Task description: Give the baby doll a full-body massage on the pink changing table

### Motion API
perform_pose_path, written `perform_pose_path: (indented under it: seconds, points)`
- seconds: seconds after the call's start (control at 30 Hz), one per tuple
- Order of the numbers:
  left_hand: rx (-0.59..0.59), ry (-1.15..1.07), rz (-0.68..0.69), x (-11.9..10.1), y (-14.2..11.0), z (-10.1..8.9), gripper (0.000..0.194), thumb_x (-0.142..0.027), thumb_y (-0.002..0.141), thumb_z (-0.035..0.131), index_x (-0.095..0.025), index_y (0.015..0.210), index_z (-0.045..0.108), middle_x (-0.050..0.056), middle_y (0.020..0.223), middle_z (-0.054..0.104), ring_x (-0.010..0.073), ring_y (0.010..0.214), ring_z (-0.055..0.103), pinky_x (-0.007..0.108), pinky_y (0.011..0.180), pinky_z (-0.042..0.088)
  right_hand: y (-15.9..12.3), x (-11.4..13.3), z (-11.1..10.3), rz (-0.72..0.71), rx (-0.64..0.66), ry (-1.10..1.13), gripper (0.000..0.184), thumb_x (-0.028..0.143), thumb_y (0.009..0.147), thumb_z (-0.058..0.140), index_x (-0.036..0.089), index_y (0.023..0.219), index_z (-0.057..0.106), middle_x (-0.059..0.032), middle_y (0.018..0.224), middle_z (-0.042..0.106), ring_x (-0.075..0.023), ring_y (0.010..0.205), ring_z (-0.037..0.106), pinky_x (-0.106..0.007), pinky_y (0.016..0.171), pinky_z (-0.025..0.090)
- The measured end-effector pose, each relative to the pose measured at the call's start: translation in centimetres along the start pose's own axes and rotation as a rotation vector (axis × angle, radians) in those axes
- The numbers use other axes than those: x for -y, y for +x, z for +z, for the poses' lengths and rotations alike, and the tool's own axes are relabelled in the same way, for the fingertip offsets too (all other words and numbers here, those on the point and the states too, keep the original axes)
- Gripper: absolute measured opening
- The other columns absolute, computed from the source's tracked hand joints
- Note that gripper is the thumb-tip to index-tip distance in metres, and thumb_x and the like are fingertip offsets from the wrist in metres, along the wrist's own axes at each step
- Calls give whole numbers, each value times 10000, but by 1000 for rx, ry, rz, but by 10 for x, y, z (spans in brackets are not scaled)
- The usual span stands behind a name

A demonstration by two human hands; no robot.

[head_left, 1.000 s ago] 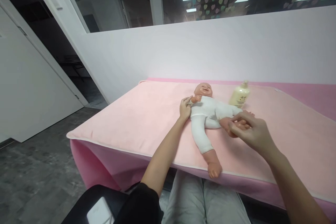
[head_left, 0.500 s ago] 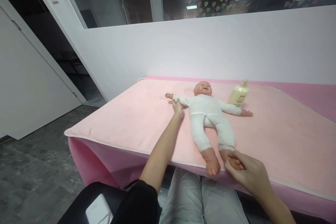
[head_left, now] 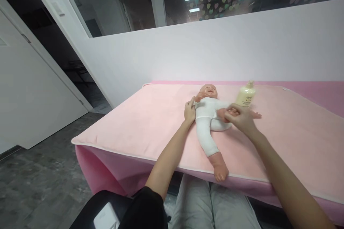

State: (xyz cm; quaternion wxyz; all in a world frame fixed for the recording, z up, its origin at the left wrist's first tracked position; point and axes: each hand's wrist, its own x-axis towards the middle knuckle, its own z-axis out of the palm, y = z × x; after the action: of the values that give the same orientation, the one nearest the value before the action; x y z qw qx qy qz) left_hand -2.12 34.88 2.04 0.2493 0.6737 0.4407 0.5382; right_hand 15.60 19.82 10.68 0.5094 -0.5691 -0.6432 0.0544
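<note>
A baby doll (head_left: 205, 112) in a white body suit lies on its back on the pink padded sheet. My left hand (head_left: 190, 111) is closed around the doll's arm on the left, which is bent up so that the doll's hand is by its chin. With closed fingers, my right hand (head_left: 240, 116) grips the doll's foot (head_left: 222, 114), and that leg is folded up over the belly. The doll's other leg (head_left: 208, 139) stretches toward the front edge. Beyond my right hand stands a pale yellow pump bottle (head_left: 245, 94).
The pink sheet (head_left: 129, 121) covers the table up to the white wall (head_left: 199, 55). A window with heart stickers is above the wall. At the lower left a white device (head_left: 106, 217) rests on a black surface. An open door (head_left: 34, 82) stands at the left.
My right hand has lifted the doll's foot from the front edge up to its belly, bending the leg. My left hand has brought the doll's arm inward from outstretched to beside its head.
</note>
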Motion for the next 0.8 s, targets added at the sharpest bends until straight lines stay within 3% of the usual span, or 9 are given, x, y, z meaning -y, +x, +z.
perform_pose_path:
  seconds: [0.1, 0.2, 0.33, 0.47, 0.57, 0.67, 0.8]
  points:
    - [138, 146, 84, -4, -2, 0, 535, -78, 840, 377, -249, 1321, 536, 83, 1277, 514, 188, 1210, 475, 312, 1037, 390, 8, -18, 23, 90, 43, 109, 132, 302, 619, 537, 174, 646, 551, 18, 530, 516, -114, 528, 457, -240, 534, 379]
    - [143, 168, 88, -3, -1, 0, 555, -67, 841, 362, -253, 1342, 513, 80, 1274, 504, 173, 1211, 470, 304, 1045, 386, 5, -22, 29, 66, 37, 69, 159, 319, 625, 557, 168, 669, 581, 17, 565, 530, -114, 558, 464, -243, 561, 377]
    - [132, 139, 96, -1, 0, 0, 546, -67, 839, 363, -233, 1335, 520, 89, 1276, 503, 175, 1213, 472, 310, 1058, 375, 1, -17, 21, 48, 65, 49, 177, 332, 638, 570, 164, 686, 597, 14, 590, 538, -120, 582, 481, -243, 571, 383]
    - [55, 15, 34, 0, 1, 1, 524, -96, 847, 389, -196, 1350, 499, 107, 1249, 553, 199, 1195, 501, 327, 1043, 393, 5, 3, -3, 37, 145, 10, 143, 308, 661, 564, 169, 662, 601, 12, 573, 540, -119, 571, 484, -238, 548, 381]
    - [-99, -153, -60, 5, 5, 1, 519, -156, 874, 413, -222, 1388, 427, 87, 1268, 576, 206, 1188, 526, 329, 1003, 433, 7, 31, -33, 9, 229, -69, 163, 323, 692, 569, 183, 610, 588, 9, 565, 551, -122, 554, 503, -235, 516, 373]
    - [-253, -329, -276, 11, 11, 0, 464, -205, 897, 417, -206, 1360, 408, 99, 1271, 578, 200, 1127, 578, 317, 899, 501, -3, 57, -60, -33, 342, -158, 236, 361, 736, 580, 196, 568, 561, 16, 525, 534, -111, 487, 479, -235, 472, 357]
    - [-357, -545, -541, 11, 17, -3, 393, -210, 919, 387, -161, 1309, 401, 138, 1308, 541, 191, 1072, 613, 286, 781, 546, -45, 60, -67, -100, 463, -225, 254, 366, 772, 571, 212, 569, 575, 21, 492, 531, -115, 432, 486, -236, 441, 375]
